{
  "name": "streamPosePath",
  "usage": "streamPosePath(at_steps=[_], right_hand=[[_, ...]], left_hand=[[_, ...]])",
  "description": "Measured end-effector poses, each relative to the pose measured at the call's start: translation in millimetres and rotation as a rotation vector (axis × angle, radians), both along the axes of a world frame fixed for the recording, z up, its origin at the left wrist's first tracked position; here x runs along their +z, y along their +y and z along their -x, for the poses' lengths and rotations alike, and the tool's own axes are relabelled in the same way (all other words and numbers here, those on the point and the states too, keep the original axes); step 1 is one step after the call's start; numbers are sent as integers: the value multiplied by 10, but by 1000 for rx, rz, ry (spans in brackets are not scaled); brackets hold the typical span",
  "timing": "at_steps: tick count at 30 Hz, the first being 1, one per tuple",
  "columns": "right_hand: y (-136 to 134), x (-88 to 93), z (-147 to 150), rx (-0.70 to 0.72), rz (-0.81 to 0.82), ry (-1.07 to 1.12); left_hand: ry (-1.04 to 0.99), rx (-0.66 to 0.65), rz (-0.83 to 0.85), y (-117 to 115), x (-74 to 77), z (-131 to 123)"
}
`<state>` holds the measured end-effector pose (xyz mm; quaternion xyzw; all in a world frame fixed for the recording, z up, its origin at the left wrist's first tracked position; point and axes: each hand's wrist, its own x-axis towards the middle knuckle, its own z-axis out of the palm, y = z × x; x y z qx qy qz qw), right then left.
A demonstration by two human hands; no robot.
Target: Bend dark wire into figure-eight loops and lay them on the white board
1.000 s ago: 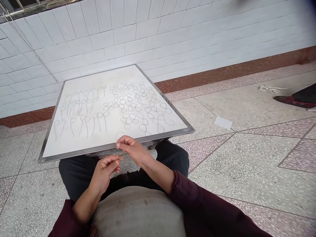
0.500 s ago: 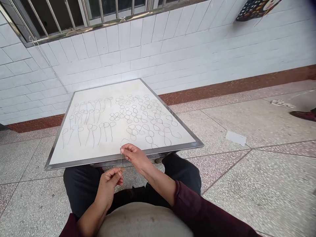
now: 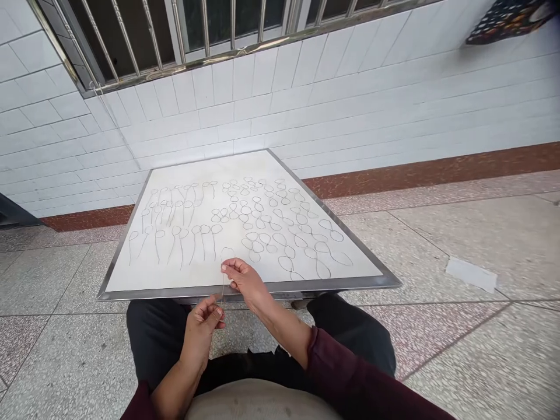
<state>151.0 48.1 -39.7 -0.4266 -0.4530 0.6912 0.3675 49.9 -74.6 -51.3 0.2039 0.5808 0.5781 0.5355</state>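
Between my two hands runs a thin wire (image 3: pixel 223 287), with a faint loop above my right fingers over the board's front edge. My right hand (image 3: pixel 245 281) pinches its upper part. Lower and to the left, my left hand (image 3: pixel 205 326) pinches the lower end in front of the board. The white board (image 3: pixel 236 157) has a grey metal frame. On its left half lie several wires with one loop and a long tail (image 3: pixel 180 233). Several figure-eight wire shapes (image 3: pixel 286 263) lie on its right half.
A white tiled wall (image 3: pixel 341 105) with a barred window (image 3: pixel 210 29) stands behind the board. A patterned bag (image 3: pixel 503 23) hangs at upper right. White paper (image 3: pixel 471 274) lies on the speckled floor at right. My knees are under the board's front edge.
The view has swung left, so the board and wall appear further right. A foot and white cord at the right have left the view. Both hands keep their pinch on the wire.
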Motion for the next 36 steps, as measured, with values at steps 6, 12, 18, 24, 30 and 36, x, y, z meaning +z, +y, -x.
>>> streamPosePath(at_steps=[6,12,18,24,30,36], right_hand=[[-11,-70,111,10,-20,35],[-18,-61,277,72,-19,36],[-11,-101,484,198,-44,-14],[-64,-308,278,249,-181,-177],[-50,-373,68,226,-365,-296],[-61,-384,75,250,-486,-323]], left_hand=[[24,58,-134,37,-54,102],[107,107,-175,47,-30,212],[227,215,-168,-31,33,565],[451,316,-98,-9,7,1133],[665,365,-14,257,-52,1604],[785,358,114,445,-91,1776]])
